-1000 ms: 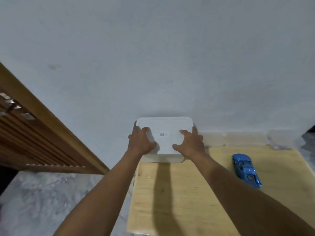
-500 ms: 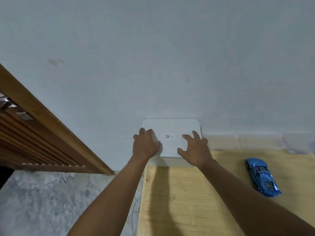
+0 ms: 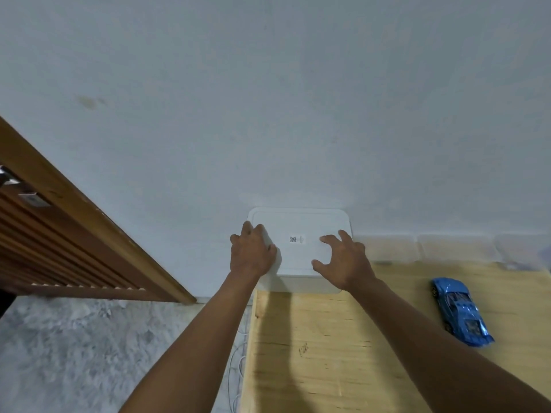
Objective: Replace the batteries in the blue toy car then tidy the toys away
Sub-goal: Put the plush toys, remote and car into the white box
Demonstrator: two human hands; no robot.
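Head view: I am looking down my two bare forearms at a white storage box [image 3: 298, 283] that sits at the far left corner of the wooden bench [image 3: 313, 353], pushed up against the pale wall [image 3: 268, 114]. Its lid [image 3: 301, 222] is on, with a small QR label [image 3: 293, 239] at its centre.

The left grip [image 3: 252, 254] lies on the lid's left side with its fingers curled over that edge. I read this as a hold meant to pry or steady the lid. The right grip [image 3: 343, 260] is spread and arched, holding nothing. Its fingertips [image 3: 326, 238] are on or just above the lid's right half, and I cannot tell which. Placed one to each side like this, the hands look set to lift the lid off evenly, probably to reach what the box holds or to ready it for the toys.

The blue toy car [image 3: 460, 311] lies on its wheels on the bench, well apart to the right, and neither grip touches it. I judge the battery work not yet begun.

Blurred clear containers [image 3: 456, 247] line the wall beyond the car. A slatted wooden door [image 3: 74, 222] leans in at the left above the grey mottled floor [image 3: 89, 353], and a thin white cable [image 3: 235, 368] trails down beside the bench edge.
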